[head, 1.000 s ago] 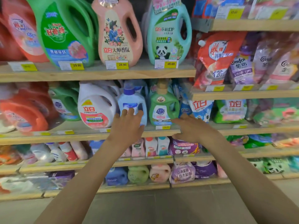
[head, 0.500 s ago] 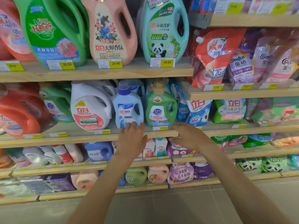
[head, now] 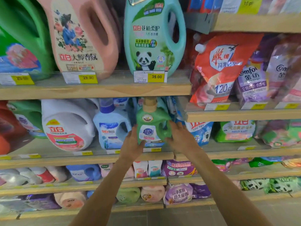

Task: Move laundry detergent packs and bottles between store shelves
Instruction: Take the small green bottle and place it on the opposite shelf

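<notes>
Green detergent bottle (head: 152, 126) with tan pump cap stands upright on the second shelf (head: 84, 158), near its front edge, just right of a light-blue bottle (head: 112, 126). Left hand (head: 132, 144) presses its lower left side, right hand (head: 180, 138) its right side by the handle; fingers of both spread, clasping it. Teal panda bottle (head: 154, 36) sits on the shelf above.

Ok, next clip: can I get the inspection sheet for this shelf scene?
Surface: wooden shelf, fully stocked, price tags along the edge.
Job's things: green pump bottle, upright between both hands; blue bottle beside it.
Clutter: white jug, teal panda jug above, red refill pouch to the right.
Grippers: left hand and right hand each touch a side of the green bottle.
Cables: nothing seen.
Surroundings: tiled floor below.
</notes>
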{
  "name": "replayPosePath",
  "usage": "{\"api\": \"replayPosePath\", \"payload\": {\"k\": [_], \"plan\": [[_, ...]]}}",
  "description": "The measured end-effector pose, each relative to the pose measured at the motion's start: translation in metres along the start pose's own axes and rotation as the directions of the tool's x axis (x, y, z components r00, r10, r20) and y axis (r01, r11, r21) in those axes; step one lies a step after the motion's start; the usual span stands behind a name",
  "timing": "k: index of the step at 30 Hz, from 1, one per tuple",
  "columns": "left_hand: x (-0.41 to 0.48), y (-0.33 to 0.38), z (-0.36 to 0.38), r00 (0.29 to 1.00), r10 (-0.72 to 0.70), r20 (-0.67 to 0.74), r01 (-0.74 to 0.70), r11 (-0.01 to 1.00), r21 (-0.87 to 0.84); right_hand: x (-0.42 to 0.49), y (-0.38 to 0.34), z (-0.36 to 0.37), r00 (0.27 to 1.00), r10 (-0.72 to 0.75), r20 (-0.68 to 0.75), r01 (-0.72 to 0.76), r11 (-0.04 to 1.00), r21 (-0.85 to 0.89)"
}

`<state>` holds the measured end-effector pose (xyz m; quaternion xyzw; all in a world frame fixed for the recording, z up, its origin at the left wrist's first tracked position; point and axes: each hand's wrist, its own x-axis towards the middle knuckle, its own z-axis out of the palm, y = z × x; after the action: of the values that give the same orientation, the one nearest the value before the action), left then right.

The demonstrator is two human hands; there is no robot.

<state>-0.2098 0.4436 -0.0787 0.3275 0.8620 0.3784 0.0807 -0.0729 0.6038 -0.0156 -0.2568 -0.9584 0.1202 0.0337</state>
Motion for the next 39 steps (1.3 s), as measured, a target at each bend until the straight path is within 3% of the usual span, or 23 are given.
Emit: {"api": "replayPosePath", "payload": {"k": [13, 19, 28, 39], "plan": [[0.063, -0.019, 0.049, 0.991, -0.124, -0.048, 0.112, 0.975, -0.193, 0.069, 0.024, 0.041, 0.995, -0.08, -0.065, 0.089, 0.983, 0.158], [0.061, -0.026, 0.061, 0.992, -0.086, -0.088, 0.075, 0.989, -0.126, 0.08, 0.036, 0.058, 0.989, -0.092, -0.114, 0.118, 0.96, 0.253], [0.07, -0.051, 0.056, 0.988, -0.15, 0.044, 0.156, 0.966, -0.204, 0.1, 0.039, 0.065, 0.99, -0.06, -0.128, 0.106, 0.914, 0.391], [0.083, -0.052, 0.047, 0.984, -0.135, 0.112, 0.154, 0.971, -0.183, 0.094, 0.041, 0.061, 0.986, -0.091, -0.14, 0.137, 0.919, 0.37]]}}
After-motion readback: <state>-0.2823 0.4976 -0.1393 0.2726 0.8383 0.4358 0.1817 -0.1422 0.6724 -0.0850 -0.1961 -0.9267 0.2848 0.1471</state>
